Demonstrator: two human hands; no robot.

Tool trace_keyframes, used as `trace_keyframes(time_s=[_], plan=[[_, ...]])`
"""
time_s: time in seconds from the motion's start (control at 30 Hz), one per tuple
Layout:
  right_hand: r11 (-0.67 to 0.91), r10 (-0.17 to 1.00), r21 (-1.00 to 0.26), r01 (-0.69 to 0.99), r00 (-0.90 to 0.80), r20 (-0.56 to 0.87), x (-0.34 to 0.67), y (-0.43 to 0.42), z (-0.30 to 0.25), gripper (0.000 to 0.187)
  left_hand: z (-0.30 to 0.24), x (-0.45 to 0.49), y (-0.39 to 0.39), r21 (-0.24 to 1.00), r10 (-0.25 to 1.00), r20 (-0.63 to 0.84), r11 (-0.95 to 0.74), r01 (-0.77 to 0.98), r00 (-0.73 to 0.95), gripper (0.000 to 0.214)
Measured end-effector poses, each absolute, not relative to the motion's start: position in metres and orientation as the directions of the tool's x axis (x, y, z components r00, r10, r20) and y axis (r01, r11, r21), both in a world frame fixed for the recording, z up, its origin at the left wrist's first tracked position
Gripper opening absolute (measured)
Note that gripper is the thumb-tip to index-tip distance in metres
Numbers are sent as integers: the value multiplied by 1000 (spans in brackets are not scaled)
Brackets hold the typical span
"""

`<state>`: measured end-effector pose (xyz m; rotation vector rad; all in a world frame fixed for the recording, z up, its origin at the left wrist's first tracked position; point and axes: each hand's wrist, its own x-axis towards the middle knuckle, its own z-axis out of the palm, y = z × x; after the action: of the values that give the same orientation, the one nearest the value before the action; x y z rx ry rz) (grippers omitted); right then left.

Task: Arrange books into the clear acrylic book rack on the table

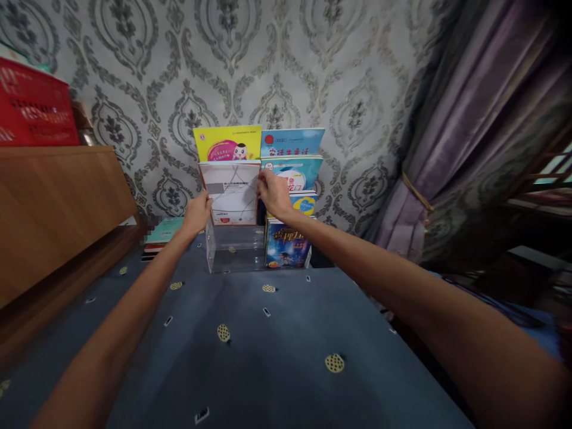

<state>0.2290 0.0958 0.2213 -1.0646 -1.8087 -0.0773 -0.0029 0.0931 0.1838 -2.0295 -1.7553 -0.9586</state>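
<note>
At the clear rack (232,250), left hand (196,214) and right hand (273,193) pinch a light, floppy white booklet (230,193) by its side edges.

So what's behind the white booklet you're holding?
Behind the white booklet stands a yellow book with a cartoon face on its cover. The white booklet covers the yellow book's lower part, so that part cannot be seen.
</note>
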Motion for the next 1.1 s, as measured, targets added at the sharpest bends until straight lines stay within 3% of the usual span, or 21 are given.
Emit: trace_keyframes(time_s=[0.37,1.1], plan=[[561,674,-400,725,-120,729,231,93,224,23,196,14,71,105,852,517,34,994,-84,43],[439,759,-383,813,-107,643,227,92,217,22,174,16,80,108,876,481,-21,994,-33,44]])
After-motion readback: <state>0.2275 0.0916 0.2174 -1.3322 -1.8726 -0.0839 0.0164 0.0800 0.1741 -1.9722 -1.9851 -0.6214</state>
